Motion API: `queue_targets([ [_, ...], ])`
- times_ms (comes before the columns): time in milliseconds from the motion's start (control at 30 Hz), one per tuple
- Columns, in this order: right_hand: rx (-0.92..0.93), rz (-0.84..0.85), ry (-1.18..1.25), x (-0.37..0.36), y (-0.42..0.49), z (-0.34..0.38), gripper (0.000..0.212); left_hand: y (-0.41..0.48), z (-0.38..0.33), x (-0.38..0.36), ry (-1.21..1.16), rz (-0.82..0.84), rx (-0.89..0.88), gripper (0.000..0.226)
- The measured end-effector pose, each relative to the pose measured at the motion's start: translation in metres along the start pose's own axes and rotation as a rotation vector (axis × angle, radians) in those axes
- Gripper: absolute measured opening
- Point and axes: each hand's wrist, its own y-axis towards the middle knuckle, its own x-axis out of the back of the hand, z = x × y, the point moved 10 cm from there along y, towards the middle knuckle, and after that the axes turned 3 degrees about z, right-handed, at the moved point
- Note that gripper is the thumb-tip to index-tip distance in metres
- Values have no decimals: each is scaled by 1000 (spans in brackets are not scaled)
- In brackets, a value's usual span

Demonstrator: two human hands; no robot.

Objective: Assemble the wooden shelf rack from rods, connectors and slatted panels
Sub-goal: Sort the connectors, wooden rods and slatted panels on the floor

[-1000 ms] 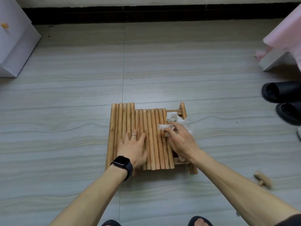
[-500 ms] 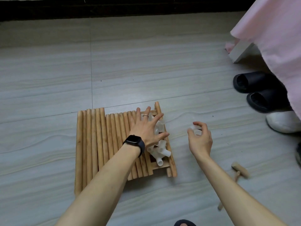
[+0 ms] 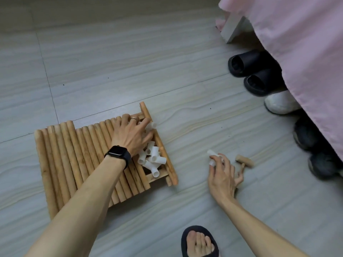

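Observation:
A row of wooden rods [image 3: 74,158] lies side by side on top of a slatted panel [image 3: 168,164] on the floor. A heap of white plastic connectors [image 3: 153,161] sits at the panel's right side. My left hand [image 3: 132,135], with a ring and a black watch, reaches into the heap and its fingers curl round a white connector [image 3: 152,125]. My right hand [image 3: 221,173] is low over the floor to the right and pinches another white connector [image 3: 212,157]. A small wooden mallet [image 3: 245,161] lies just beyond its fingers.
A bed with a pink sheet [image 3: 297,52] fills the upper right. Black slippers [image 3: 248,71], a white shoe [image 3: 280,102] and dark shoes [image 3: 315,151] line its edge. My slippered foot [image 3: 199,242] is at the bottom.
My right hand has carried a white connector away from the panel, to the right and down near the mallet. My left hand has shifted from the rods to the connector heap. The view swung right.

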Motion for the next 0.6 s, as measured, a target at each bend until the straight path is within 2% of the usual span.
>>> queue_targets([
  [100,-131,108,25,-8,-2,-23,30,5,-2,-1,-18,38,3,42],
  [200,-142,168,-7,-13,-6,-27,32,5,-5,-1,-25,51,-17,39],
  [300,-63,156,-48,-12,-8,-19,31,4,-4,4,-45,45,-14,40],
  [467,179,118,-50,-7,0,-2,27,0,-2,20,-121,63,4,48],
  [600,243,82,-3,3,23,2,26,-7,4,35,-276,8,85,46],
])
